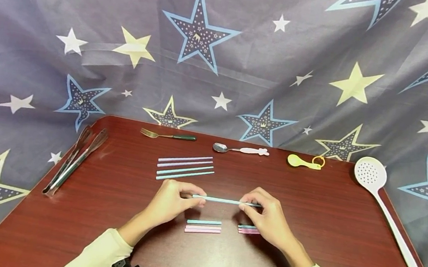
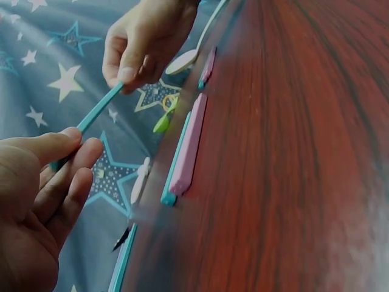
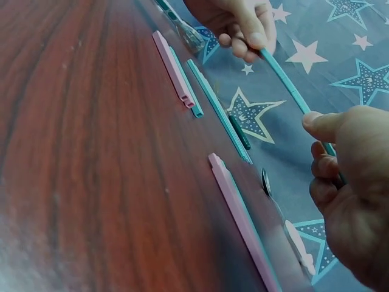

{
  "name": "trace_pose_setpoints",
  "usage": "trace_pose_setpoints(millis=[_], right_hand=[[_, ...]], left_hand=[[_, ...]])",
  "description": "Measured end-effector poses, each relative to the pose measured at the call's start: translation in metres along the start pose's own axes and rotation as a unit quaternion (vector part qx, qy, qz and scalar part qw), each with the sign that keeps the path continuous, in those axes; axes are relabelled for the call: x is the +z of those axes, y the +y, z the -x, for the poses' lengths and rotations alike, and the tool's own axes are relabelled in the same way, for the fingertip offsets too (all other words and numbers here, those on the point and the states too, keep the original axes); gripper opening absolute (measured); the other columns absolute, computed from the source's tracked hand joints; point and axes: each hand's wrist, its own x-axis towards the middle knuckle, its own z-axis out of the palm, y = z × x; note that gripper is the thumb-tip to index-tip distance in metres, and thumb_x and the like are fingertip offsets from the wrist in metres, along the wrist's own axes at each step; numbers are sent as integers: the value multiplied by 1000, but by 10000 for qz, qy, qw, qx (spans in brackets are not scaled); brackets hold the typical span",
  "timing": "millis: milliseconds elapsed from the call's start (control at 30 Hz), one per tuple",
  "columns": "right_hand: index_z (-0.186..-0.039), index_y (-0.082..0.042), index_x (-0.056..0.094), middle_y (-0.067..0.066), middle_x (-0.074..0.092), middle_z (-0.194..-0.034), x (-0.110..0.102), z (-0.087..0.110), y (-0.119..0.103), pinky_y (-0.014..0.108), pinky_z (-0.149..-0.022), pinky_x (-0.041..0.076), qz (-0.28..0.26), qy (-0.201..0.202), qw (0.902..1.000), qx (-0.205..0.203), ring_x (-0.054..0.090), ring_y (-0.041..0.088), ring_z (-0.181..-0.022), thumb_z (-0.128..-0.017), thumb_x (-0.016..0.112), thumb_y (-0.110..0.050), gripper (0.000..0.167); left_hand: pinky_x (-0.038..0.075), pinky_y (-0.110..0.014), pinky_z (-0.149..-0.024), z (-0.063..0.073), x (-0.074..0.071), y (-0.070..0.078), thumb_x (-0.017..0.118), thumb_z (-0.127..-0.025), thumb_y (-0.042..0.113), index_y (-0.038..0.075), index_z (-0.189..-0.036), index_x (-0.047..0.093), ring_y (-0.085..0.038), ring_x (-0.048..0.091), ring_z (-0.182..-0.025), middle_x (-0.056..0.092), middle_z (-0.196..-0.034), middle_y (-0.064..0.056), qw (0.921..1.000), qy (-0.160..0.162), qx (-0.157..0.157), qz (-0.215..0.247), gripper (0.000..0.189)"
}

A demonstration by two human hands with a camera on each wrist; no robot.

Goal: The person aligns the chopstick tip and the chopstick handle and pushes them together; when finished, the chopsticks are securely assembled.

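Note:
A slim teal chopstick is held level above the table between both hands. My left hand pinches its left end between thumb and fingers, and my right hand pinches it nearer the right end. A thin joint line crosses the stick in the right wrist view. Below it on the table lie short stick pieces: a teal piece beside two pink pieces at left. Another teal piece and pink pieces lie at right, partly covered by my right hand.
Beyond the hands lie two purple sticks and two teal sticks. Along the back are a fork, a spoon and a yellow measuring spoon. Tongs lie far left, a white skimmer far right.

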Motion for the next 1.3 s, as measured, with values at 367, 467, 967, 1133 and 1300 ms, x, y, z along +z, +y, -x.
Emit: trace_pose_setpoints(millis=[367,467,967,1133,1300], right_hand=[[-92,-17,74,-8,67,-88,-6,4,7,15,-70,46,70,63,9999,145,58,4,-78,-87,80,-2,17],[-93,-17,75,-8,65,-87,-14,8,12,16,-64,44,99,131,9996,249,53,3,-73,-88,79,-2,16],[-94,-17,77,-12,62,-81,-33,42,32,20,-55,46,228,-790,9948,595,53,0,-64,-86,81,-4,16],[-95,-16,77,-12,64,-85,-30,47,35,21,-67,49,285,-999,9939,364,58,5,-77,-82,83,-3,20],[-92,-17,77,-12,65,-84,-28,47,36,21,-69,48,325,-1017,9939,282,58,10,-78,-80,85,-3,21]], left_hand=[[52,-23,-55,6,-15,-5,79,-92,22,27,-95,79,-12,76,-69,78,-77,14,9997,74,-157,-175,5],[51,-21,-57,7,-21,-10,80,-91,22,24,-94,80,-12,77,-71,78,-75,14,9991,269,-104,-301,4],[55,-16,-64,20,-49,-57,81,-90,17,15,-95,83,-1,75,-73,80,-79,3,9889,1227,-719,-430,6],[53,-14,-69,21,-55,-71,84,-87,21,20,-93,84,1,74,-75,80,-79,6,9809,1444,-886,-951,6],[56,-25,-76,22,-57,-82,87,-83,22,25,-90,85,-14,77,-87,81,-86,7,9700,1686,-961,-1465,9]])
